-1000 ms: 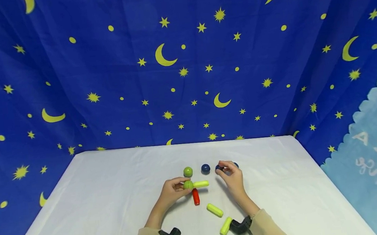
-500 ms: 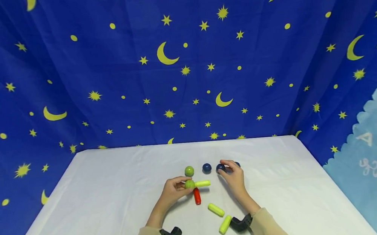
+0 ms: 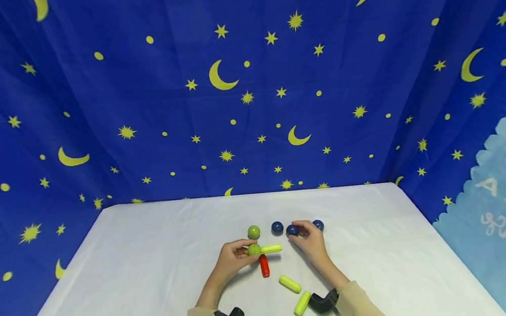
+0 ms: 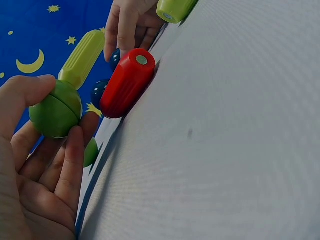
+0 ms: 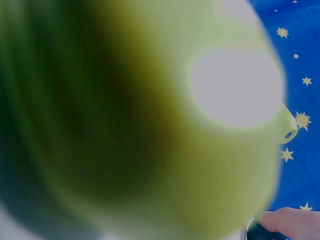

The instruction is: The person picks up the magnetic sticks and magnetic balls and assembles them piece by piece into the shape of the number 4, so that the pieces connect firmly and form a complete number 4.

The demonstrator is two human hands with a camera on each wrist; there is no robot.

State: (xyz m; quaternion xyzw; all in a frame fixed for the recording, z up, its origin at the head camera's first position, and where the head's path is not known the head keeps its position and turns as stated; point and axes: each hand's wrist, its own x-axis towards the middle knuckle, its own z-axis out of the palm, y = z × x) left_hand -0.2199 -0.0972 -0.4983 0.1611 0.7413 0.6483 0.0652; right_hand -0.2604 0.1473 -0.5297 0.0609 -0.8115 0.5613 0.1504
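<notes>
My left hand (image 3: 235, 257) pinches a green ball (image 4: 55, 110) between thumb and fingertips. A yellow-green ribbed stick (image 3: 272, 248) sticks out from that ball toward the right. Close below the ball is a red stick (image 4: 128, 82) with a round metallic spot on its end. My right hand (image 3: 312, 240) grips a dark blue ball (image 3: 292, 230) between thumb and fingers, low over the white table (image 3: 154, 269). In the right wrist view, a blurred yellow-green stick (image 5: 200, 165) hides most of the hand; the thumb (image 5: 295, 222) shows at the lower corner.
Behind the hands lie a second green ball (image 3: 253, 231), a blue ball (image 3: 277, 228) and another blue ball (image 3: 318, 225). Nearer are two yellow-green sticks, one angled (image 3: 290, 283) and one beside the right wrist's black device (image 3: 324, 302). A blue star-patterned cloth (image 3: 175, 109) surrounds the table.
My right hand has drawn the blue ball slightly left and toward me, uncovering more of the blue ball behind it. The left hand keeps its hold on the green ball, nearly still.
</notes>
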